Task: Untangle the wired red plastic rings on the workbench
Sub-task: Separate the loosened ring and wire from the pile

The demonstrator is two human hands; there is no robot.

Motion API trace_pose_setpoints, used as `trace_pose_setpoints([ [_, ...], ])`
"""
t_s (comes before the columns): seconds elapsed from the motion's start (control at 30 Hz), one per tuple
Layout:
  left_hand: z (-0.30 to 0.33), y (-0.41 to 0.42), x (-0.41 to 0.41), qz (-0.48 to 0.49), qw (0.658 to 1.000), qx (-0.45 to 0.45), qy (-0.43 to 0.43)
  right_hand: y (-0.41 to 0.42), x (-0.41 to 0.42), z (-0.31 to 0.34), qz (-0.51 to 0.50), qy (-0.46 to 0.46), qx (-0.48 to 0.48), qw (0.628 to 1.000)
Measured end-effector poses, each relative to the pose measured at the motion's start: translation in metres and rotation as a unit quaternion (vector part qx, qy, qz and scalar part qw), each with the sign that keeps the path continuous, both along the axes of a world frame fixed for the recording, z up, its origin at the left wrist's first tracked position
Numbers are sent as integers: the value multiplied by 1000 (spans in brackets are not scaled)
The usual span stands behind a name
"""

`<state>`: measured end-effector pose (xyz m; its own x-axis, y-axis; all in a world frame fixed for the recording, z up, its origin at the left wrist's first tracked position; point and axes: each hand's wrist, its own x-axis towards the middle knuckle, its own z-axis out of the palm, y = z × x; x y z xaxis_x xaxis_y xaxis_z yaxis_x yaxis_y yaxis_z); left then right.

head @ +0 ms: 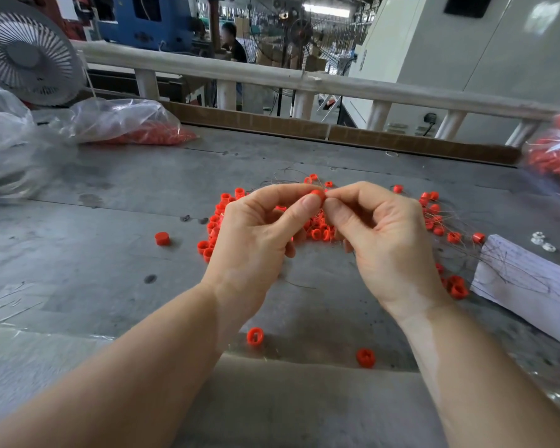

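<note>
STEP: I am freeing one small red plastic ring point(317, 194) | left hand point(259, 234) fingers pinching it | right hand point(388, 240) fingers pinching its thin wire, I judge | ADVICE: pull slowly, clear of the tangled pile of red rings point(317, 232).

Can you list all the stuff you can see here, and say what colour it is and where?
Red plastic rings: many, red, heaped mid-bench under the hands, some wired, a few loose nearer
Held red ring: one, red, between both hands
Thin wires: several, dark, among the rings
Clear plastic bags of rings: two, far left and right edge
White fan: one, far left
White paper sheet: one, right
Grey workbench: one
Left hand: pinches the ring
Right hand: pinches at the ring
</note>
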<state>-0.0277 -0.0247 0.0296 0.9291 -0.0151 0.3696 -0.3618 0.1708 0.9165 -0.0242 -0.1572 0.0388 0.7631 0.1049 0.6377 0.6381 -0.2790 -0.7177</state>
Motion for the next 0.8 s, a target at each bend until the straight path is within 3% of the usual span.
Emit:
trace_pose_setpoints([
  [0.3,-9,1,8,23,998,-14,58,0,4,-5,-42,34,-55,997],
  [0.53,-12,1,13,-45,988,-82,119,-2,7,-5,-53,26,-87,994],
  [0.8,-15,3,15,25,994,-24,105,-10,12,-7,-98,19,-121,988],
])
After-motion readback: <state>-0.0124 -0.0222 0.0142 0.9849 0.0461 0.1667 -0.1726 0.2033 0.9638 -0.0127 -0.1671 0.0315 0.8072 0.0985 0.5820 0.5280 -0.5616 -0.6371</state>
